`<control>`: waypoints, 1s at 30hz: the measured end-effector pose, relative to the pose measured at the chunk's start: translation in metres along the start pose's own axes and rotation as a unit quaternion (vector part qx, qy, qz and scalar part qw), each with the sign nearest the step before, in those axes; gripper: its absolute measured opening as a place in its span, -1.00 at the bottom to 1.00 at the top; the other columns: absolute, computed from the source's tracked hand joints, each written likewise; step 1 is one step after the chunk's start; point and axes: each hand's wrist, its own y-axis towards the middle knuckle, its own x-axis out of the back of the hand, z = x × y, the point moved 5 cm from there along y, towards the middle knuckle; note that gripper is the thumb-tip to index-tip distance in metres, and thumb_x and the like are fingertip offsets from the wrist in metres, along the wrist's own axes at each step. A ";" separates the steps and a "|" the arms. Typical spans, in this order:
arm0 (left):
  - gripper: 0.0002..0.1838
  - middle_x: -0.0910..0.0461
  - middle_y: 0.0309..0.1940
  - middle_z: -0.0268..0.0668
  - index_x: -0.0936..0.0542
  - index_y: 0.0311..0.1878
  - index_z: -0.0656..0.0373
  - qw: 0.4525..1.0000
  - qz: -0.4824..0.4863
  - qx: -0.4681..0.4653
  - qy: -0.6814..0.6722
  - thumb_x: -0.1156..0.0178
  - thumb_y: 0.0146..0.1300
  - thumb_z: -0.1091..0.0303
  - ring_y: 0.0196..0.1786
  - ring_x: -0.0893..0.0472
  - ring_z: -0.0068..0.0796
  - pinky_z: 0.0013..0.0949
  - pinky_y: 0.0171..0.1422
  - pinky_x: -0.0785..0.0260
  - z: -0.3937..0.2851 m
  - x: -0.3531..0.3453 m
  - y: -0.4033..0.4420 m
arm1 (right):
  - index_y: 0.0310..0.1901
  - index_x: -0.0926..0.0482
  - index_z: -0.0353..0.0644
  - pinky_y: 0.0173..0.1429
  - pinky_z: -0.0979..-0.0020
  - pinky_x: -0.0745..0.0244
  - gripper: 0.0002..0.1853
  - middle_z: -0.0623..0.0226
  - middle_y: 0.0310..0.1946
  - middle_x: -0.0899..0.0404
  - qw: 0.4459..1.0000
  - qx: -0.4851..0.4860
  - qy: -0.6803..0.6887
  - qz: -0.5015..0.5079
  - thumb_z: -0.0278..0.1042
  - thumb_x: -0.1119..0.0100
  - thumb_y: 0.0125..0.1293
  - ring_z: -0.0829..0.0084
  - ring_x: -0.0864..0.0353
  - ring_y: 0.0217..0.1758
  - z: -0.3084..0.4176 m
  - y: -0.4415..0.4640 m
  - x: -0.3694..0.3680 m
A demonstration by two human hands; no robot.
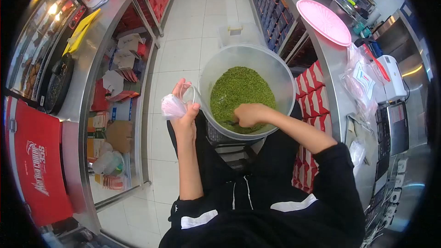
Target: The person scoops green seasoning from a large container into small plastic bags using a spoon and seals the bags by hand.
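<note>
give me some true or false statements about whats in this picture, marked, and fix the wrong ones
1. The right hand is down inside the big round tub. True.
2. The left hand is empty. False: it holds pale plastic.
3. The tub is filled to the rim with something red. False: its contents are green and sit below the rim.
4. A round pink tray is on the counter at the right. True.
5. The yellow board lies on the floor. False: it rests on the counter at the left.
</note>
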 end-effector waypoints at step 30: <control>-0.38 -0.57 -0.24 -0.28 -0.48 -0.05 0.34 0.961 0.077 -0.009 0.265 -0.48 -0.26 0.39 -0.22 -0.52 -0.56 -0.47 -0.10 -0.36 0.065 -0.083 0.023 | 0.07 -0.44 -0.14 -0.19 0.16 -0.36 -0.57 -0.04 -0.42 -0.46 0.811 -0.049 0.206 -0.545 -0.59 0.10 0.13 0.03 -0.49 -0.31 -0.014 -0.133 0.044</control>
